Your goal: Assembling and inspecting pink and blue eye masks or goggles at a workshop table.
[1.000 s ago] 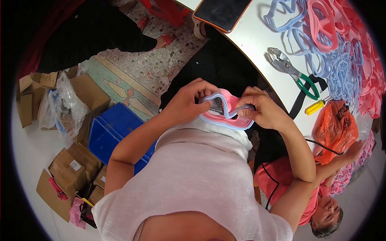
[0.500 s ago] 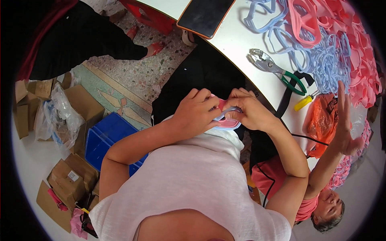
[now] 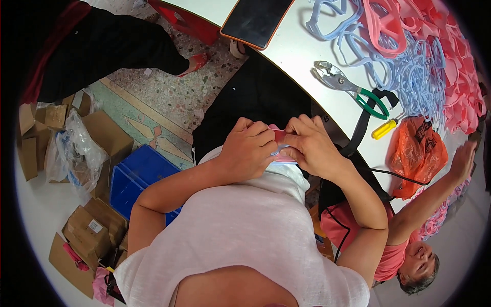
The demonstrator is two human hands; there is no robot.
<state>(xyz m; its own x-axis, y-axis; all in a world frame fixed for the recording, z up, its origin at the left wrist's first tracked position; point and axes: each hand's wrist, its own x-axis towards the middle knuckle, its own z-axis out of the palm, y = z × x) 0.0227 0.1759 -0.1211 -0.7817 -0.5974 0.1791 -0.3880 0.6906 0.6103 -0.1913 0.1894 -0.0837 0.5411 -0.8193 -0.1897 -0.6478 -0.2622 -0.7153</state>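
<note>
Over my lap, both hands grip a pink goggle-like frame [image 3: 280,136] with a light-blue rim. My left hand [image 3: 250,147] is curled round its left side, fingers bent and closed. On the other side my right hand [image 3: 311,146] pinches the blue rim between thumb and bent fingers. The fingertips of both hands nearly meet, and they cover most of the piece. A strip of the blue rim [image 3: 284,162] shows below the fingers, close to the white shirt.
The white table holds a phone [image 3: 258,20], green-handled pliers [image 3: 350,88], a yellow screwdriver [image 3: 385,129] and an orange plastic bag [image 3: 418,158]. Blue loops [image 3: 417,77] and pink frames [image 3: 460,87] are heaped there. A co-worker's arm [image 3: 434,197] reaches in at right. Left: blue bin [image 3: 134,176], cardboard boxes [image 3: 84,233].
My right thumb and fingers have come closer to my left hand. The blue loop that stood up between them is now mostly covered. The co-worker's raised hand has swung outward to the right.
</note>
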